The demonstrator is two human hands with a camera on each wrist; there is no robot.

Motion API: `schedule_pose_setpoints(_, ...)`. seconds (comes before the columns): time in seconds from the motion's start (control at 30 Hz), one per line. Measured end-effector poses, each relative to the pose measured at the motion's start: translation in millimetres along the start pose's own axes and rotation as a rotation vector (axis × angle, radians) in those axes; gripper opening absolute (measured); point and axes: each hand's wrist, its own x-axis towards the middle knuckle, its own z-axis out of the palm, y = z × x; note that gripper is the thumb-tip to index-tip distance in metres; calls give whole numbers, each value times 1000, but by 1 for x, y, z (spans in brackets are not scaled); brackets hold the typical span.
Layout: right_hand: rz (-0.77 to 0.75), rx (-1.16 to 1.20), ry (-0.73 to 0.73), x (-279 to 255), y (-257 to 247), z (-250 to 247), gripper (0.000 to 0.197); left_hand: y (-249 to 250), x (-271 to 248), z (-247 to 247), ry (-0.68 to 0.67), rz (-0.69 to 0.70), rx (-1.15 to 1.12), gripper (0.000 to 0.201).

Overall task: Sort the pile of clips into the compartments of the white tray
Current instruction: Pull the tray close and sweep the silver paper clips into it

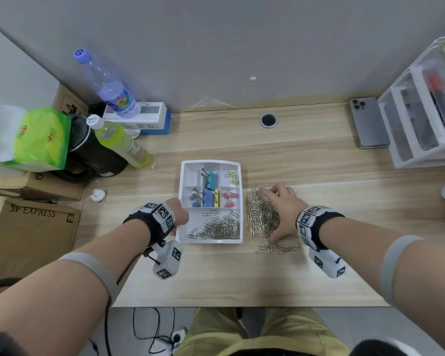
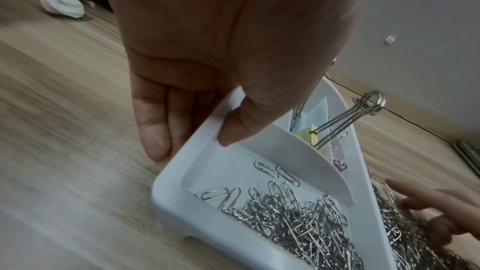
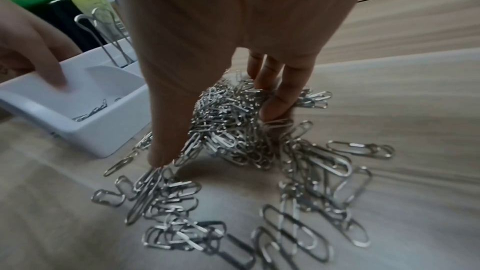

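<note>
Paper clips [image 1: 261,217] sit heaped at the white tray's [image 1: 211,242] 3 o'clock, with more in its 6 o'clock compartment. Your right hand's [image 1: 283,204] splayed fingers [image 3: 275,98] corral the heap, gripping nothing. Your left hand [image 1: 181,215] pinches the tray's 9 o'clock wall, likely steadying it.

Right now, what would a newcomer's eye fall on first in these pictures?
First, the silvery heap of paper clips on the desk just right of the white tray, with the right hand spread over it. Next, the bright binder clips in the tray's middle compartments and the sorted paper clips in its near one. The left hand holds the tray's left wall, thumb inside.
</note>
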Motion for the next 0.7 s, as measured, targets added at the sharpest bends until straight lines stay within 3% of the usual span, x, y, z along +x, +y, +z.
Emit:
schedule_pose_setpoints(0.07,3,-58,-3,2,-7,4,148,0,2,2,-20,5,-13,21)
schedule_pose_setpoints(0.13,0,-108,7,6,-13,7,144,0,3,2,-33,14,-27,23)
schedule_pose_setpoints(0.47,-55,25,86,13,-22,12,61,5,4,5,-60,36,-66,15)
schedule_pose_setpoints(0.7,-67,120,117,15,-21,16,42,8,5,7,-51,42,-93,9)
